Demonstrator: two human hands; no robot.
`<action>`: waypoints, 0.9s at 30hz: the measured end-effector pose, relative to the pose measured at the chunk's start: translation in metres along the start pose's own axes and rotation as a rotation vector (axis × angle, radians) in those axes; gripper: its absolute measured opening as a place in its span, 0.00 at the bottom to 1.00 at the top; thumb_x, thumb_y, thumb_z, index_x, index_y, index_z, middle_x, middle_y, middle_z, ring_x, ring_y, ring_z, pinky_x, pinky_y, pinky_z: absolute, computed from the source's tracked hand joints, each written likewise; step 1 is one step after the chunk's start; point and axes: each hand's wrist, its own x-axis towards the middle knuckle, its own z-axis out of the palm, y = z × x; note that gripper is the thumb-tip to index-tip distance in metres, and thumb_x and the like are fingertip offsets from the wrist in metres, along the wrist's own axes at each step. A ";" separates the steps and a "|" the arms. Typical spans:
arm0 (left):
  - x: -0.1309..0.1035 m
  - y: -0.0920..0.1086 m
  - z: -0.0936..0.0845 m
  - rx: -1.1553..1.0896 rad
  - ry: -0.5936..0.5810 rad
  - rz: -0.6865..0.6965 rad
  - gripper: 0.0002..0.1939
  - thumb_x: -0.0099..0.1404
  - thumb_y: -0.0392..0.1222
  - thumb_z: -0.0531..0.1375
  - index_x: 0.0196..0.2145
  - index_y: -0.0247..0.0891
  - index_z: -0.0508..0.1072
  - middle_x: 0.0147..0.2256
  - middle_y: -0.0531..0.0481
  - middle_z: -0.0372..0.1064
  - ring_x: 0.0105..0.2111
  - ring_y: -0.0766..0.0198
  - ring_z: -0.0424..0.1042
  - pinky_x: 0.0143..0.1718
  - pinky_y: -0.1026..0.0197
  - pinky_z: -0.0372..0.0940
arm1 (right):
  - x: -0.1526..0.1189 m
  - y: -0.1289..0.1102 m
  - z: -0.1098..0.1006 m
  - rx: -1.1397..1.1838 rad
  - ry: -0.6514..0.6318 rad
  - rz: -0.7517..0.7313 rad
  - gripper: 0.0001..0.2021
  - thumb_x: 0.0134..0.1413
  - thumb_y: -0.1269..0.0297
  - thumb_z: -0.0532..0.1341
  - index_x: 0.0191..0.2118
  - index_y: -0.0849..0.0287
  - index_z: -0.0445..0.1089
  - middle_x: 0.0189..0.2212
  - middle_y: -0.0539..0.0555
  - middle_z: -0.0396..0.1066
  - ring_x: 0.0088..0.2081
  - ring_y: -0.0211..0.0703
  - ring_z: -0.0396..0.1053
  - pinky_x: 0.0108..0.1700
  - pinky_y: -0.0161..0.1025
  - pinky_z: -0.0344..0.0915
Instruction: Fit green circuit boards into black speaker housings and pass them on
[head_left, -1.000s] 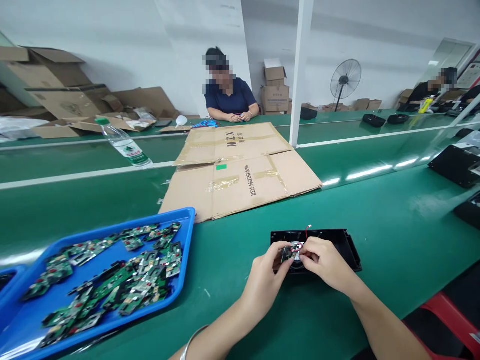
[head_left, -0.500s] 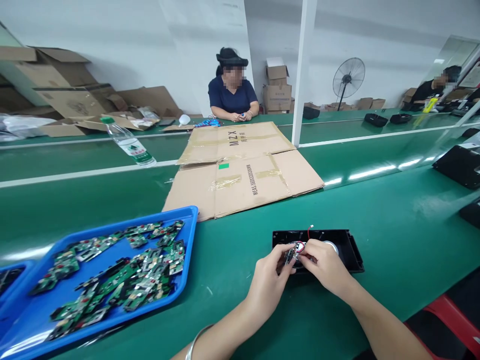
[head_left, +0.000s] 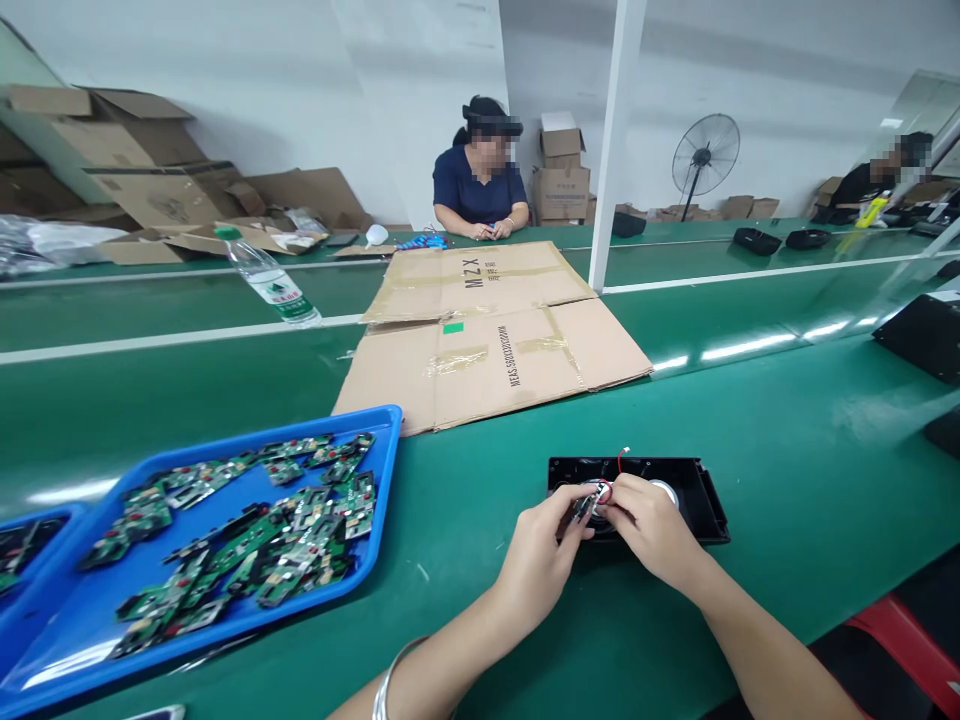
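A black speaker housing lies open on the green table in front of me, with round speaker cones partly showing inside. Over its left half, my left hand pinches a small circuit board, mostly covered by the fingers. Close against it, my right hand has its thumb and fingers closed on a thin wire, red and white near the board; the exact contact is hidden. A red lead with a white plug sticks up at the housing's back edge.
To the left stands a blue tray with several green circuit boards. Flattened cardboard lies ahead, beside a water bottle. A co-worker sits across the table. A white post rises behind the cardboard.
The view has shifted slightly, so the tray and bottle appear a little farther right. Both hands stay together over the housing, fingers barely moved.
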 end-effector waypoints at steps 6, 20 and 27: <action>0.004 0.002 -0.003 -0.077 -0.003 -0.045 0.10 0.62 0.40 0.53 0.41 0.42 0.70 0.35 0.52 0.73 0.31 0.63 0.74 0.32 0.60 0.72 | 0.000 0.002 0.006 -0.027 0.047 0.017 0.11 0.59 0.69 0.52 0.27 0.59 0.64 0.26 0.51 0.63 0.28 0.38 0.61 0.30 0.35 0.57; 0.005 -0.004 -0.001 -0.208 0.019 -0.104 0.10 0.61 0.42 0.54 0.40 0.40 0.69 0.37 0.51 0.72 0.34 0.62 0.73 0.34 0.58 0.73 | 0.001 0.003 0.007 -0.015 0.005 0.117 0.07 0.57 0.68 0.54 0.40 0.57 0.66 0.33 0.53 0.69 0.35 0.44 0.68 0.34 0.38 0.64; 0.006 -0.006 -0.002 -0.253 0.017 -0.121 0.10 0.61 0.42 0.54 0.40 0.39 0.68 0.39 0.50 0.71 0.32 0.64 0.73 0.33 0.58 0.73 | 0.002 0.000 0.007 0.003 0.021 0.125 0.07 0.58 0.69 0.53 0.40 0.57 0.66 0.33 0.53 0.69 0.35 0.44 0.68 0.35 0.39 0.64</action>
